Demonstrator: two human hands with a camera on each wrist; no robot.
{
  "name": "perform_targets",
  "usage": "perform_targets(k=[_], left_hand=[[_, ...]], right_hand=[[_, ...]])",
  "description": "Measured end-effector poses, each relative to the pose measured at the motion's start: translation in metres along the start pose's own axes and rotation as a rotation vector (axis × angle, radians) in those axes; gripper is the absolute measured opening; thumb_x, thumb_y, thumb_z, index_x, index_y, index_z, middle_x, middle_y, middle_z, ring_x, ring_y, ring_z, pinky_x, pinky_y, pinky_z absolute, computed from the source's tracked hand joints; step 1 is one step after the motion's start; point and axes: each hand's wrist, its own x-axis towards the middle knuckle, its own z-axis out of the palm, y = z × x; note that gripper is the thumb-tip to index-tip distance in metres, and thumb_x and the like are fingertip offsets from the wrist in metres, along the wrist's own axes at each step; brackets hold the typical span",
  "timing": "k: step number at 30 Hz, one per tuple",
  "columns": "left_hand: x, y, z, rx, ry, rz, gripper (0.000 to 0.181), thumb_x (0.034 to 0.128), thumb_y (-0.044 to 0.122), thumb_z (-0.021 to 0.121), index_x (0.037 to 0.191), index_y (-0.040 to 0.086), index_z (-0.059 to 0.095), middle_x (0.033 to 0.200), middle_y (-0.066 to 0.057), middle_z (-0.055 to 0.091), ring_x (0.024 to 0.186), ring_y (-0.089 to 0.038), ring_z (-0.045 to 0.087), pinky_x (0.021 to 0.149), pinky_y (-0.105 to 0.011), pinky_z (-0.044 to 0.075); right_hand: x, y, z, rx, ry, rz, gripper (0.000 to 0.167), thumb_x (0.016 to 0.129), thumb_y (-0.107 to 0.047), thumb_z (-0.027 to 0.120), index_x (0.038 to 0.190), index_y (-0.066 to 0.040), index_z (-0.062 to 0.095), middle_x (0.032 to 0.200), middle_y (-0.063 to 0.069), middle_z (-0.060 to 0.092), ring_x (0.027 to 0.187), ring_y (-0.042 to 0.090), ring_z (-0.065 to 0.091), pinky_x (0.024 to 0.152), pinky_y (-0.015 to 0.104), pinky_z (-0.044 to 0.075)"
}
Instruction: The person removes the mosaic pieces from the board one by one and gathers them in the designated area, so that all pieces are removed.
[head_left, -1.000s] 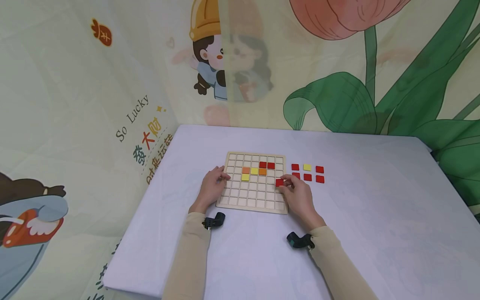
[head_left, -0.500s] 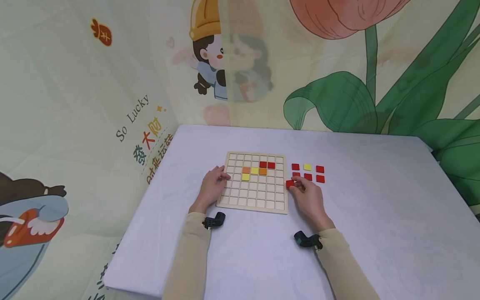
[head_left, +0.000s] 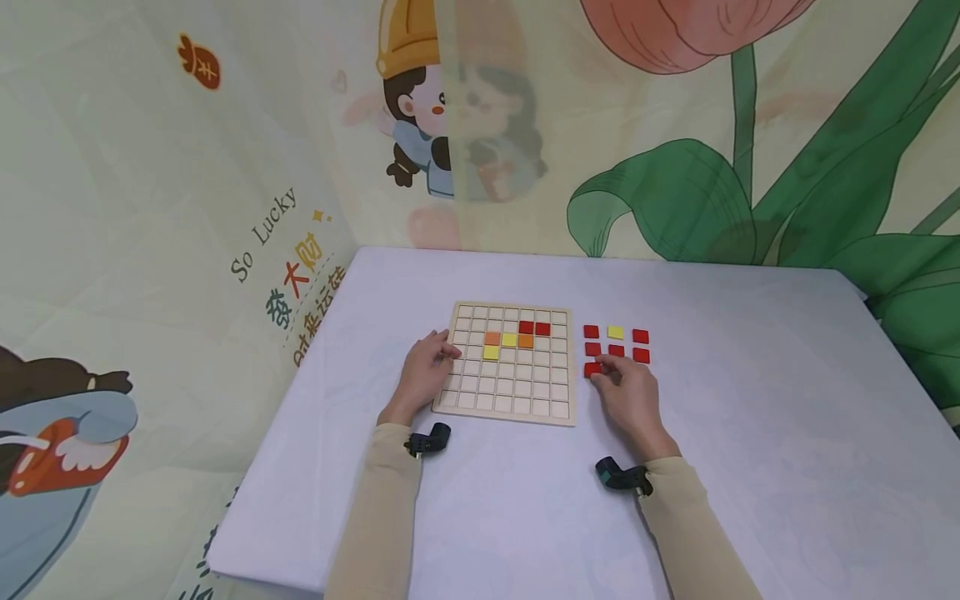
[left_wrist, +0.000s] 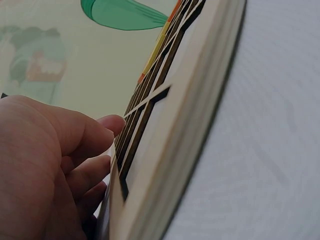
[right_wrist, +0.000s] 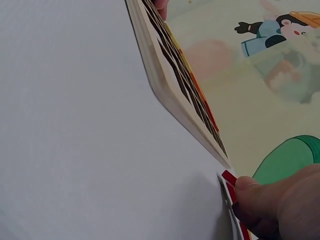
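We saw the right hand (head_left: 632, 398) pinching a red tile (head_left: 591, 369) beside the gridded wooden board (head_left: 506, 388); only the left wrist view showed the lower fingers (left_wrist: 90, 176) of the left hand (left_wrist: 45, 162), loosely bent at its edge.

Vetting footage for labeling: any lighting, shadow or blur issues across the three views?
Head: even light, board and tiles distinct, no obvious glare; left wrist: dimmer, near board edge a bit soft; right wrist: soft shadow on the tablecloth beside the tiles.
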Motion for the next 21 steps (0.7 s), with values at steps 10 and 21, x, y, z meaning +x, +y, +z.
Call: perform_targets(k=[10, 21], left_hand=[[-0.0012, 0.0018, -0.0014, -0.006, -0.005, -0.003, 0.019, 0.0936, 0.005, 0.051, 0.099, 0.008, 0.069, 0.151, -0.01, 0.043, 0.146, -0.024, 0.026, 0.124, -0.034, 0.01], [-0.0017, 0.0006, -0.001, -0.01, -0.006, -0.004, 0.019, 0.0941, 0.005, 0.051, 0.099, 0.009, 0.069, 0.151, -0.009, 0.043, 0.147, -0.022, 0.025, 0.124, -0.033, 0.01]], right_hand=[[0.0016, 0.004, 0.0003, -0.015, 0.047, -0.01, 0.038, 0.09, -0.01, 0.069, 0.126, 0.0, 0.063, 0.108, 0.018, 0.065, 0.102, 0.033, 0.056, 0.091, 0.049, 0.05], [0.0032, 0.0049, 0.0021, -0.044, 0.054, -0.031, 0.035, 0.088, -0.011, 0.071, 0.121, 0.001, 0.065, 0.1, 0.017, 0.064, 0.094, 0.031, 0.056, 0.088, 0.049, 0.04]])
